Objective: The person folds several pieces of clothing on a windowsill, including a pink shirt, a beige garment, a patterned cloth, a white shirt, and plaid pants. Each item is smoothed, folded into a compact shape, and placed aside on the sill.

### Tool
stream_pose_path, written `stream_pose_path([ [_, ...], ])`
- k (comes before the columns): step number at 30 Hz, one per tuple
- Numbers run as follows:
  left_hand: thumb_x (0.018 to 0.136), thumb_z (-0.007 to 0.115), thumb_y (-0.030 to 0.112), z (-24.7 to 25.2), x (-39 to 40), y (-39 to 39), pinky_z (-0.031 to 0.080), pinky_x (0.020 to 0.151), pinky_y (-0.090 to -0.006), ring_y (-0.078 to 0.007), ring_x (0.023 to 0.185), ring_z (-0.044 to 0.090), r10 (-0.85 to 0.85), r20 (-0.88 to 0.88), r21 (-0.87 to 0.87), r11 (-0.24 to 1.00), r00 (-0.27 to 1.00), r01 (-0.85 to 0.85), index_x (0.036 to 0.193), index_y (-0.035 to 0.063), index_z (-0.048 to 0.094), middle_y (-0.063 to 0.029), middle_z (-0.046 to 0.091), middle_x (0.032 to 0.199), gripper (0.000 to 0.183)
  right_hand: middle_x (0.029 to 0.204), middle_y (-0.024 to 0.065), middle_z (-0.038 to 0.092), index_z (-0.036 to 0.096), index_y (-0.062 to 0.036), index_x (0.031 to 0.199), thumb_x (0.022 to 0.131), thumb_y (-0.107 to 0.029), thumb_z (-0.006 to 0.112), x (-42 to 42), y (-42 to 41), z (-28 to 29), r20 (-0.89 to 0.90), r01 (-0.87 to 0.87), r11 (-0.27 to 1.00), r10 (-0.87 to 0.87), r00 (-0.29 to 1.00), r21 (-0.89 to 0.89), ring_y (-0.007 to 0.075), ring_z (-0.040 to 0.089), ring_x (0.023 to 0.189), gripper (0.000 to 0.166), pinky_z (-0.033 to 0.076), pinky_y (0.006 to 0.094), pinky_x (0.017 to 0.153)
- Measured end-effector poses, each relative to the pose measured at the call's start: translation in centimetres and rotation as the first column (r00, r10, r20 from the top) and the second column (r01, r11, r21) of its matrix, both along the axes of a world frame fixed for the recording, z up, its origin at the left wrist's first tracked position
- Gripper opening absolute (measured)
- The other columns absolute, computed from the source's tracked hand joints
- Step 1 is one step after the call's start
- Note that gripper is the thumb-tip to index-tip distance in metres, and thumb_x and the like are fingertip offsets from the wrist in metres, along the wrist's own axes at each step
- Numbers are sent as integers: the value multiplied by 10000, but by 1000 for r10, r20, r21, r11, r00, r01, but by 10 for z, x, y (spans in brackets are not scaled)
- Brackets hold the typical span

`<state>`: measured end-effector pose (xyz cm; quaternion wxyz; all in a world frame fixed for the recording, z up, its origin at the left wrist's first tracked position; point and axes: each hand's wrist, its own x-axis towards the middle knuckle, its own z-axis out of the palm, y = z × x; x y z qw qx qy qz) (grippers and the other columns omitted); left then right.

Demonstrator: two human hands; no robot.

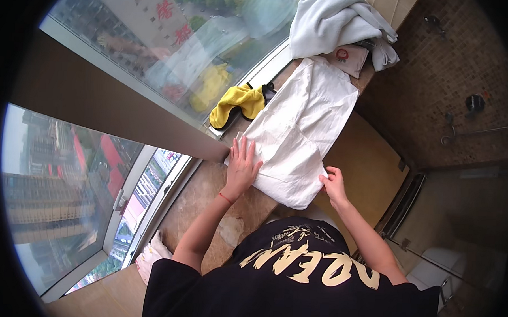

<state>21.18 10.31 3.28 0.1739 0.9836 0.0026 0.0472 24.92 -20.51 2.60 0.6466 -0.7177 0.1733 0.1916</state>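
A white cloth (pixel 298 126) lies spread along the marble windowsill, its surface creased and its near end hanging a little past the sill's edge. My left hand (pixel 242 164) rests palm down on the cloth's left side, fingers pointing away from me. At the near right corner my right hand (pixel 334 185) pinches the cloth's edge between thumb and fingers. Beyond the left hand, a yellow cloth with black trim (pixel 241 105) sits crumpled beside the white one, against the window.
A heap of light grey towel (pixel 334 24) lies at the far end, with a folded pink cloth (pixel 349 58) under it. The marble sill (pixel 217 212) runs along the windows. To the right are a glass panel and wall-mounted shower fittings (pixel 475 103). Pinkish fabric (pixel 153 256) lies at lower left.
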Motion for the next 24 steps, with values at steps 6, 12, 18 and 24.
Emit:
stream_pose_path([
  [6, 916, 645, 418, 16, -13, 1, 249, 1156, -597, -444, 1485, 208, -184, 120, -27, 982, 976, 188, 1483, 130, 448, -146, 307, 1598, 665, 1394, 172, 509, 442, -28, 1391, 805, -193, 783, -31, -1, 32, 651, -59, 807, 514, 558, -587, 349, 470, 1315, 698, 348, 497, 1110],
  [12, 830, 593, 646, 20, -25, 16, 221, 1156, -603, -423, 1469, 257, -430, -100, 166, 882, 897, 441, 1473, 314, 470, -37, 336, 1598, 734, 1566, 124, 372, 394, -170, 1504, 829, -257, 724, -49, 10, 16, 433, -449, 447, 891, 140, -774, 306, 303, 1483, 756, 167, 581, 1199],
  [18, 772, 695, 569, 36, -20, 17, 253, 1145, -570, -423, 1455, 288, -451, -141, 153, 870, 882, 469, 1485, 303, 460, -32, 369, 1578, 797, 1536, 54, 446, 560, -212, 1398, 804, -55, 582, -34, 36, -7, 479, -415, 494, 865, 148, -764, 280, 352, 1466, 615, 191, 603, 1191],
  [24, 802, 725, 229, 38, -11, 46, 330, 1109, -503, -330, 1441, 367, -537, -130, 182, 814, 834, 552, 1422, 246, 521, 0, 503, 1484, 653, 1361, 58, 620, 622, -174, 1328, 756, 34, 589, -31, 10, 32, 515, -655, 592, 786, 342, -469, 300, 486, 1370, 610, 306, 539, 1178],
])
